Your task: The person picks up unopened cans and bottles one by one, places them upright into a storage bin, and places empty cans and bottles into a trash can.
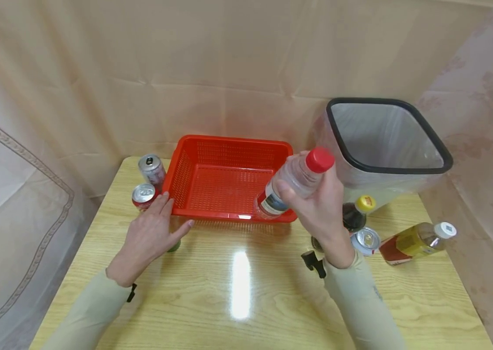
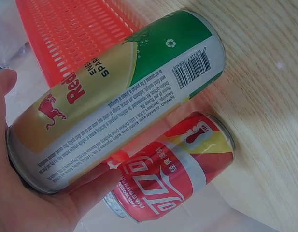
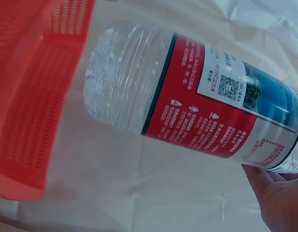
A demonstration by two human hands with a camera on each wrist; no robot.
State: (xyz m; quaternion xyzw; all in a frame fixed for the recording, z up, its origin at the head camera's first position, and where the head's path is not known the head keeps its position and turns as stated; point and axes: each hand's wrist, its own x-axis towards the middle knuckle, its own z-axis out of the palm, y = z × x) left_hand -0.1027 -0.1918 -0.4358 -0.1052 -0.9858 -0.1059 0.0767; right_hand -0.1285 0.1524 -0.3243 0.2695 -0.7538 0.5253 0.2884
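My right hand (image 1: 322, 209) grips a clear plastic bottle (image 1: 272, 198) with a red cap and a red label. The bottle is tilted, its base over the right front part of a red plastic basket (image 1: 233, 214). At the basket's left front corner, my left hand (image 1: 152, 238) lies with fingers extended and thumb spread. Beneath that hand a Red Bull can (image 2: 134, 96) stands on the table; only a green bit shows in the head view. Close to the left fingertips is a red Coca-Cola can (image 1: 143, 193), and a silver can (image 1: 152, 168) stands behind it.
A bin (image 1: 386, 136) with a black rim and a clear liner stands at the back right. Near my right forearm are a dark bottle with a yellow cap (image 1: 365, 203), a can (image 1: 366, 240) and a tilted tea-coloured bottle (image 1: 414, 241). Curtains hang behind the table.
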